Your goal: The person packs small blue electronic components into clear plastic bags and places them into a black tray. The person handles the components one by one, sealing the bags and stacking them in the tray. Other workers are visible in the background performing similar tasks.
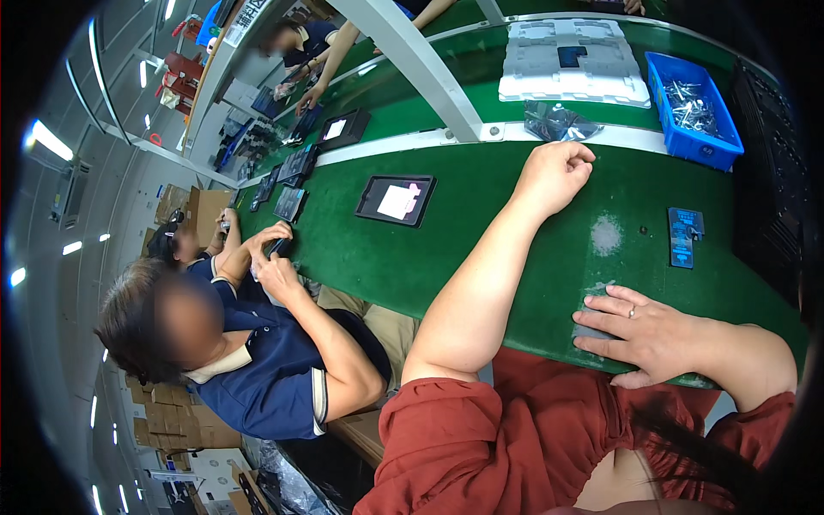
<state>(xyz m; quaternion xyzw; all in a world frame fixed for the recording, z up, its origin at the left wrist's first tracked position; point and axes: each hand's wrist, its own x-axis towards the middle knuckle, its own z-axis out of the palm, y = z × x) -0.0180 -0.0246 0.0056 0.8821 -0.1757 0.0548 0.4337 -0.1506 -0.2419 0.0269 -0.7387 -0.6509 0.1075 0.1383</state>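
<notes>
My left hand (554,176) reaches over the green bench with its fingers curled together. Just beyond them a dark, shiny plastic bag (554,120) lies against the white rail; whether the fingers hold anything is hidden. Near the front edge my right hand (648,335) rests flat, its fingers spread over a greyish flat patch or piece (590,331) that they partly cover. Farther up on the right lies a flat black part with blue markings (681,240), apart from both hands.
A blue bin (740,154) of small metal parts stands at the back right, beside a black ribbed stack (772,180). Behind the rail sits a white moulded tray (524,81). A black tray (365,210) holds a paper. At left a co-worker (266,378) handles a dark part.
</notes>
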